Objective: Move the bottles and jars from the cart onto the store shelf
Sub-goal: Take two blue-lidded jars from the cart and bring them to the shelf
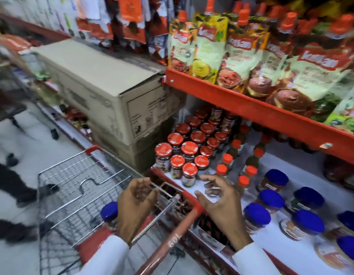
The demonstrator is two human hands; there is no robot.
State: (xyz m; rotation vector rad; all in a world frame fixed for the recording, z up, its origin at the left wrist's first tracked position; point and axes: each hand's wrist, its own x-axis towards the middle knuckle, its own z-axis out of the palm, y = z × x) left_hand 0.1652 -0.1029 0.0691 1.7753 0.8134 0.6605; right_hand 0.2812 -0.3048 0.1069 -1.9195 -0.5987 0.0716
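Your left hand (135, 203) and right hand (219, 203) hover empty, fingers apart, above the cart (77, 195) handle marked "601". One blue-capped jar (109, 214) stands in the cart — others fill the shelf (291, 253) at right, under "Kissan" pouches (318, 76).

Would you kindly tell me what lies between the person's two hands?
In the head view, the cart's red plastic handle bar and wire rim run between the left hand and right hand; both hands are empty.
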